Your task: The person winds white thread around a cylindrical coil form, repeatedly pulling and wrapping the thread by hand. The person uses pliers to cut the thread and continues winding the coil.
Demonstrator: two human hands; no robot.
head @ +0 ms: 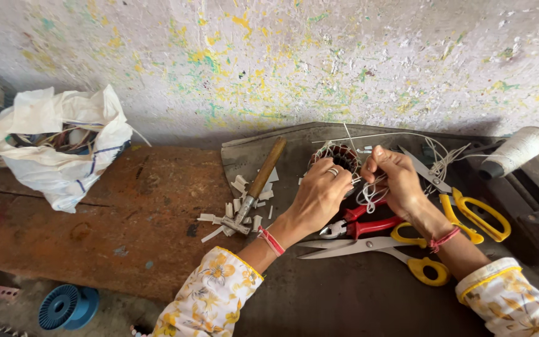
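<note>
Head view: at the far left, a crumpled white plastic sack (57, 146) with thin blue lines is seen lying open on the rust-brown bench (126, 224); tangled coloured wires are held inside it. Below the bench edge, a round blue spool (67, 306) is seen lying on the ground. No readable label can be made out on either. Further right, a dark metal sheet (344, 293) is laid over the bench, and a wooden-handled hammer (258, 184) is set on its left part, head down among scattered white paper strips (235, 215). Behind everything, a pale wall (282, 56) flecked with yellow and green paint is seen.

The left hand (319, 196), a ring worn on one finger, is laid over a small round motor winding (339, 156) of copper wire, which is placed on the metal sheet just ahead of both hands. The right hand (397, 178) is closed with fingertips pinched on white thread (372, 193), looped between the two hands and trailed up past the winding. The hands are held close together, almost touching.

Under the wrists, red-handled pliers (363, 226) and long yellow-handled scissors (375, 249) are laid; a second pair of yellow-handled scissors (469, 209) is set to the right. At the far right, a cone of white thread (516, 151) is seen lying on a dark metal block (531, 206)
</note>
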